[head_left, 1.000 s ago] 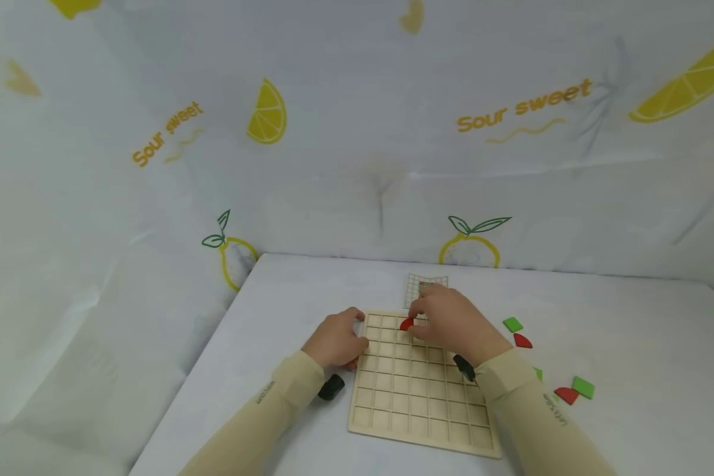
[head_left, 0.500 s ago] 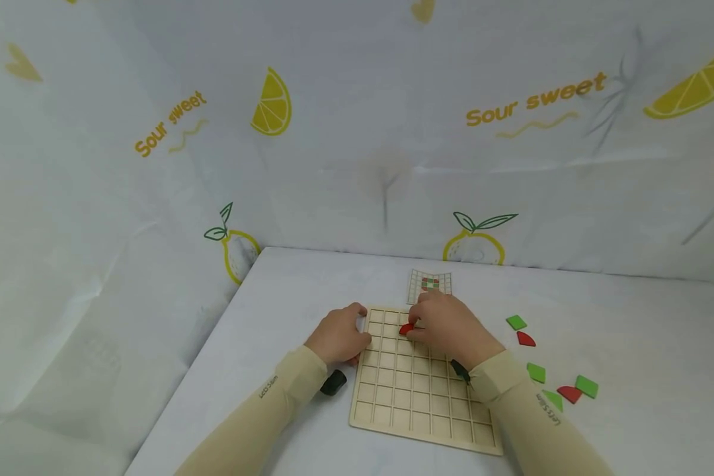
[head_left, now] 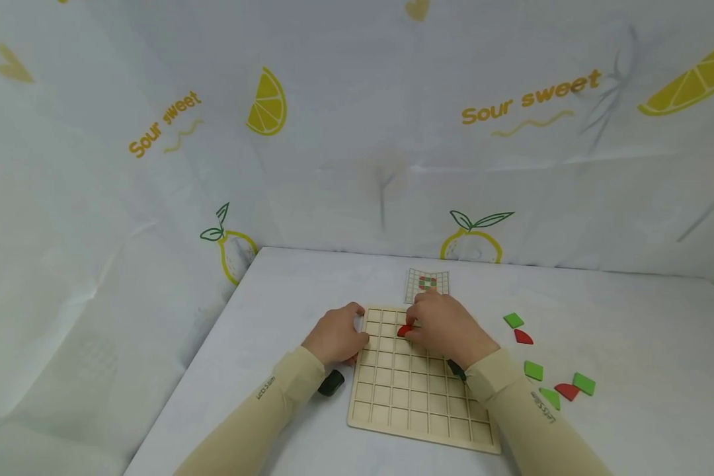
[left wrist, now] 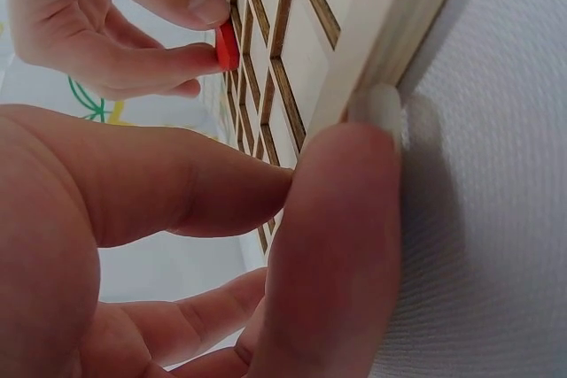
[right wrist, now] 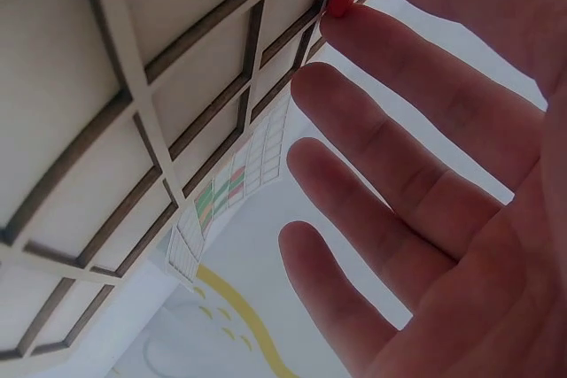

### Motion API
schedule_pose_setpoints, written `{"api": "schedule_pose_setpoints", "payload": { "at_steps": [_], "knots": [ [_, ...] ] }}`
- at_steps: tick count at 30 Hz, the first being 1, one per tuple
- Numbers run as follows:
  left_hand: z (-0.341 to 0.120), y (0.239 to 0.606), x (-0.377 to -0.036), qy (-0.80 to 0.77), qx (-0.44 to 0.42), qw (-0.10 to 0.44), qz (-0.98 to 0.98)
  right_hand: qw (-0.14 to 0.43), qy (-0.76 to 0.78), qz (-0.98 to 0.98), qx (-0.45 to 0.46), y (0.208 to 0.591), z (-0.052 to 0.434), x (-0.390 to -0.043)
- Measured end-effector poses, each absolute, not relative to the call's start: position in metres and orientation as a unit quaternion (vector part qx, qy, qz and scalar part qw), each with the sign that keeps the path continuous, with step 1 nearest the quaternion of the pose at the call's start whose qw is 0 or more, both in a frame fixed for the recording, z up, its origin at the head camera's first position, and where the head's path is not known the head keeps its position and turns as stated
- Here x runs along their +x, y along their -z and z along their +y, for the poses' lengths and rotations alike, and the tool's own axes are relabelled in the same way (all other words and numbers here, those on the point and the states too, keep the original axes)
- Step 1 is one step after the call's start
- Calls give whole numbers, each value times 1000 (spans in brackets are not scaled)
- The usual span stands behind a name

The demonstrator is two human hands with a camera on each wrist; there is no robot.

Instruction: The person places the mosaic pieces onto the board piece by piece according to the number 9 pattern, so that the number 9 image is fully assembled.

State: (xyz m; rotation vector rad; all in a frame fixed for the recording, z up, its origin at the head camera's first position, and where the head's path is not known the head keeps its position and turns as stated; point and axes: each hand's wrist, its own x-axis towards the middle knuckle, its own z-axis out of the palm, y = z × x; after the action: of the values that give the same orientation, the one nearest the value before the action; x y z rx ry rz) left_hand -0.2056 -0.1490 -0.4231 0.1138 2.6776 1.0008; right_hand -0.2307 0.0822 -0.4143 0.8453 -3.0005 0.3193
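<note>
Centre of the head view, low down: wooden grid board [head_left: 419,390], pale, square cells with dark laser-cut edges, lying flat on the bench [head_left: 631,344]. Only one cell occupied, upper row area, by a red piece [head_left: 404,330], flat with a curved edge, quarter-round by the look of it. Right hand [head_left: 449,327] over the board's upper middle, thumb and forefinger pinched on that red piece at the cell; in the right wrist view the remaining fingers [right wrist: 416,174] spread straight and apart. Left hand [head_left: 338,338] at the board's upper-left corner, fingers curled round the edge, thumb tip pressed against the rim in the left wrist view.

Just above the board, a small pattern card [head_left: 428,284], printed grid with red and green squares near its top. Right of the board, loose flat pieces on the bench: green square [head_left: 514,320], red quarter-round [head_left: 523,338], another green square [head_left: 533,370], then a cluster lower right, green piece [head_left: 550,398], red piece [head_left: 567,391], green square [head_left: 584,383].

Readable writing: "Sour sweet" in orange on the backdrop cloth [head_left: 357,132], upper left and upper right, among lemon prints. Small lettering on both beige sleeves, too small to read. Bench cover white, finely textured weave.
</note>
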Motion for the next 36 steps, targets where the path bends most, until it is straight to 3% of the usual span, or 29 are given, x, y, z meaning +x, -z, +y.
{"api": "schedule_pose_setpoints", "payload": {
  "at_steps": [36],
  "knots": [
    [-149,425,-207,-342,44,133,929,6,-111,-955,274,416,82,-231]
  ]
}}
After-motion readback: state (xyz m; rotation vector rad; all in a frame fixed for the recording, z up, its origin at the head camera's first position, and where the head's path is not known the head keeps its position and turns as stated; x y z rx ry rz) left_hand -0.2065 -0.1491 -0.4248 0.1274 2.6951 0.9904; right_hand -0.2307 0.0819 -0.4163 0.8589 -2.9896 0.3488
